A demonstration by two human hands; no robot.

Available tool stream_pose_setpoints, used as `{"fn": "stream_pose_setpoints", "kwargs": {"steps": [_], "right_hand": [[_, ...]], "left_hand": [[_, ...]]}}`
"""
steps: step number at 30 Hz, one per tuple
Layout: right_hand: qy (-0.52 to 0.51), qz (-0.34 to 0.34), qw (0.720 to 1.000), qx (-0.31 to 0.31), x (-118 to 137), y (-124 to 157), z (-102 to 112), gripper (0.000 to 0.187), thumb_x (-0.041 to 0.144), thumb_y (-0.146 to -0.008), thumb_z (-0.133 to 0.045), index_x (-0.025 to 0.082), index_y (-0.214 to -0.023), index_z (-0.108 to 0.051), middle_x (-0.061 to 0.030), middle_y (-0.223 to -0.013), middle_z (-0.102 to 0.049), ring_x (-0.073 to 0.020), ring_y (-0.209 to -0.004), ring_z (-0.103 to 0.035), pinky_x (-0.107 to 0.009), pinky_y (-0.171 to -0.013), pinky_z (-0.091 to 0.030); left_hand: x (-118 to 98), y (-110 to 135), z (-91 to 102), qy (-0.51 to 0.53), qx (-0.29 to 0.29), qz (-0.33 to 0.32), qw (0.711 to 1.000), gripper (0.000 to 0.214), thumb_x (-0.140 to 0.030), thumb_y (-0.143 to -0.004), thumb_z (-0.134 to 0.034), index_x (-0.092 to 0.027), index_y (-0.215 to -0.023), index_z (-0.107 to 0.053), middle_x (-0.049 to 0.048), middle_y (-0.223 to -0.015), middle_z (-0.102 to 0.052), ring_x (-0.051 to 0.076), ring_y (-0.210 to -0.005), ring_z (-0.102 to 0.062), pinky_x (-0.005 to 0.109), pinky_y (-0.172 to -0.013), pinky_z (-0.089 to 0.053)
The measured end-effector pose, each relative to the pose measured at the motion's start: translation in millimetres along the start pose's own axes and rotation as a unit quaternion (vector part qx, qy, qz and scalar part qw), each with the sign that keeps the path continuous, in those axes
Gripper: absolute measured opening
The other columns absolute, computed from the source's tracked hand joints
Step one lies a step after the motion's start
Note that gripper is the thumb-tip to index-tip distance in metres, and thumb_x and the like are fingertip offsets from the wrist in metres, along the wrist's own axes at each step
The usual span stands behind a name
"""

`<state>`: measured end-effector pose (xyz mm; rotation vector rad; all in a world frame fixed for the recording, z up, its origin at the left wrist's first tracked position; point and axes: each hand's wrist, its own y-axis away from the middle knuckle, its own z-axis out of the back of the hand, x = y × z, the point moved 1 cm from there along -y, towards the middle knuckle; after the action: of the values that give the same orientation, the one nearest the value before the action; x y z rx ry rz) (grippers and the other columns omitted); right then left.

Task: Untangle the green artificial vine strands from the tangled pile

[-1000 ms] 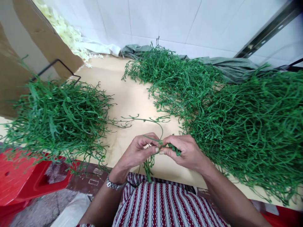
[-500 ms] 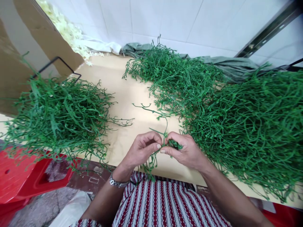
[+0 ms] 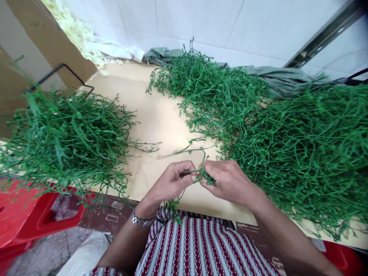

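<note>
Low over the near table edge, my left hand (image 3: 174,180) pinches a thin green plastic plant stem (image 3: 202,163) between thumb and forefinger. Facing it, my right hand (image 3: 227,182) is closed on the same stem, with a small bunch of green pieces tucked under its fingers. Branching tips of the stem stretch up and left above the hands, partly blurred. More green sprigs (image 3: 174,211) dangle below my left hand. A large heap of green stems (image 3: 301,153) lies close to my right hand, joined to another heap (image 3: 212,88) behind it.
On the left a pile of leafier green stems (image 3: 69,142) overhangs the table (image 3: 149,115) edge, beside a cardboard box (image 3: 43,42) and a black wire frame (image 3: 63,67). A red stool (image 3: 25,218) stands below. Pale yellow pieces (image 3: 77,30) lie by the tiled wall.
My right hand has turned with its fingers curled further over, and the stem's upper branches have swung. The sprigs under my left hand have shifted left. The view has moved slightly.
</note>
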<state>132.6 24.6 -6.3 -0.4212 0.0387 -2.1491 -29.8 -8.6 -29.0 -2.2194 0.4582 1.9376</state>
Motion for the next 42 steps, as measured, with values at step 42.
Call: {"fn": "stream_pose_setpoints", "kwargs": {"steps": [42], "right_hand": [[-0.418, -0.006, 0.904, 0.091, -21.8, -11.6, 9.0, 0.025, 0.034, -0.086, -0.050, 0.013, -0.079, -0.061, -0.0010, -0.066, -0.057, -0.0081, -0.057, -0.049, -0.020, -0.055, -0.036]], "left_hand": [[3.4, -6.9, 17.7, 0.156, -0.045, -0.037, 0.986, 0.017, -0.028, -0.069, -0.067, -0.012, -0.063, -0.064, -0.0004, -0.056, -0.051, 0.007, -0.049, -0.039, 0.022, -0.049, -0.027]]}}
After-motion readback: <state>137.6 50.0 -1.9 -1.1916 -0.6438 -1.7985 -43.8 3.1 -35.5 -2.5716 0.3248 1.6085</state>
